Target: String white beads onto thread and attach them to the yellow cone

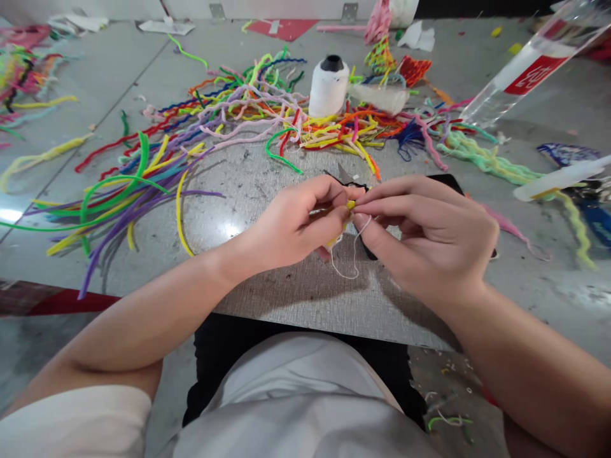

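Note:
My left hand [296, 222] is closed in a pinch over the table's near part. Between its thumb and fingers shows a small yellow fuzzy piece [351, 204], mostly hidden. My right hand [424, 229] meets it from the other side, thumb and fingertips pressed together at the same spot. A white thread [344, 277] hangs in a loop below, running from under the left fingers up to the right thumb. Just behind the fingertips lie scissors [344, 174], their handles partly covered. Under my right hand is a flat black object [446, 183], largely hidden.
Many coloured pipe cleaners [143, 159] spread across the left and centre. A white thread cone [329, 86] stands among them. To the right are a clear bottle [520, 70] with a red label, a pale green braided strand [491, 162] and a white stick-like tool [558, 179].

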`<state>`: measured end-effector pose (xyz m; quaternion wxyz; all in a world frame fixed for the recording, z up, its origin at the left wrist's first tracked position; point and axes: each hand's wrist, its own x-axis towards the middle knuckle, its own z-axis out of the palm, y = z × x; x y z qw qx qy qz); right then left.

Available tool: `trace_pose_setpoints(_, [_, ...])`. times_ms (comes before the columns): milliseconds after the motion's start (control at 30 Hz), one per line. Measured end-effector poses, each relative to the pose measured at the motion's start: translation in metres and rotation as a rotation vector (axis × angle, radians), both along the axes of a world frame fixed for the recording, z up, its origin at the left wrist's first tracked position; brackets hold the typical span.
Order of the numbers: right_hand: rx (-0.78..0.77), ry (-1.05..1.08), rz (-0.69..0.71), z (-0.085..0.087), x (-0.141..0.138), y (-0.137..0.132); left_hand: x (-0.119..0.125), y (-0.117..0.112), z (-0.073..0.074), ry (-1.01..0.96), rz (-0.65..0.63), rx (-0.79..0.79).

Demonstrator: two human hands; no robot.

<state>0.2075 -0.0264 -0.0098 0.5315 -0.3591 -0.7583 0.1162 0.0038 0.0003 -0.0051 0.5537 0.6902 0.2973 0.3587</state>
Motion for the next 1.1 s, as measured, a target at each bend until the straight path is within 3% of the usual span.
trace_pose_setpoints(367, [-0.023,-0.043,-0.041,-0.0002,0.0019,0.0036,-0.0023,0.0051,-0.0063,0.059,0.026,0.137])
trace_pose_setpoints(733, [0.084,-0.047,-0.098,-0.004,-0.0005,0.006,-0.0013,0.0056,-0.0049,0.033,0.0,0.076])
trace_pose_setpoints(900, [0.259,-0.027,-0.073,-0.0087,-0.0003,0.0091,-0.001,0.0066,-0.0069,0.009,0.01,0.048])
trace_pose_setpoints(1100, [0.237,-0.052,-0.113,-0.0092,-0.0015,0.0034,0.0004,0.0073,-0.0063,-0.02,-0.002,-0.054])
